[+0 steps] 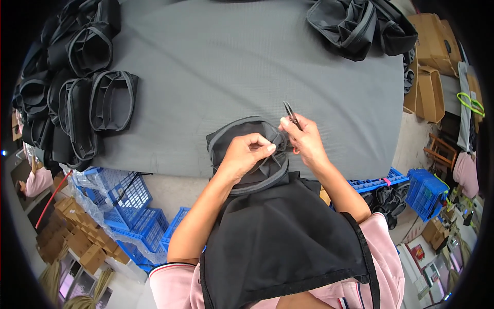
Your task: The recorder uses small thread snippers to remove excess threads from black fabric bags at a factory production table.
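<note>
One black pouch [220, 145] lies open at the near edge of the desk [247, 67], where the left hand [244, 154] pinches thumb to forefinger over it, anything between too small to tell, and the right hand [307, 140] curls around dark snips [293, 117].

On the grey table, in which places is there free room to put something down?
The widest free patch of the table is its middle, beyond the handled bag, between the piled left bags and the upper-right bags. Another lies between the right hand and the table's right edge. Crowded are the left end and the upper-right corner.
</note>
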The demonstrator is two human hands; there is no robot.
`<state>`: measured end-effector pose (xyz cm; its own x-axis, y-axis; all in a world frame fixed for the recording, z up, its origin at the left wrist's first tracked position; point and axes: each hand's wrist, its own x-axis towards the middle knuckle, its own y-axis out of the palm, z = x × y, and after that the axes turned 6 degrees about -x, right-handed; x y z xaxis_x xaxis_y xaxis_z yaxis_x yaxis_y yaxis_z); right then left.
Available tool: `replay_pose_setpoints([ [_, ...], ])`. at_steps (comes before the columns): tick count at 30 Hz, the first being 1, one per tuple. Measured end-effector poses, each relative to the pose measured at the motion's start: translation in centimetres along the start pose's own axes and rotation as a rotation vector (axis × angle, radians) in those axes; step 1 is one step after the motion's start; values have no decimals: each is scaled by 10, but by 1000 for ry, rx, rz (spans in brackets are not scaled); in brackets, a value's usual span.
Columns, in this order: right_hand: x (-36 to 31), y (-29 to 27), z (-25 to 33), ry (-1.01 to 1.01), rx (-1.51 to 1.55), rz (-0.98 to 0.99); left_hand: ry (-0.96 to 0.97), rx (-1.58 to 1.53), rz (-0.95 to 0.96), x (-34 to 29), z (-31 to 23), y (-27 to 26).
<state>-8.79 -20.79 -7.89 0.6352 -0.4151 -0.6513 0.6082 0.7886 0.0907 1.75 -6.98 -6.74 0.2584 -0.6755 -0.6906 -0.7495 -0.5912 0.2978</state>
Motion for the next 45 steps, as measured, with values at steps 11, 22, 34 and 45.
replay_pose_setpoints([
  [11, -4, 4, -10, -94, 48, 34, 691, -133, -493, -23, -55, -13],
  [22, 27, 27, 20, -263, -720, 83, 50, -6, -189, -2, 6, -17],
  [34, -2, 18, 3, -421, -57, -71, 38, 19, -58, -9, -3, 3],
  [45, -23, -15, -23, -266, 173, -176, 17, 933, -81, 12, -24, 32],
])
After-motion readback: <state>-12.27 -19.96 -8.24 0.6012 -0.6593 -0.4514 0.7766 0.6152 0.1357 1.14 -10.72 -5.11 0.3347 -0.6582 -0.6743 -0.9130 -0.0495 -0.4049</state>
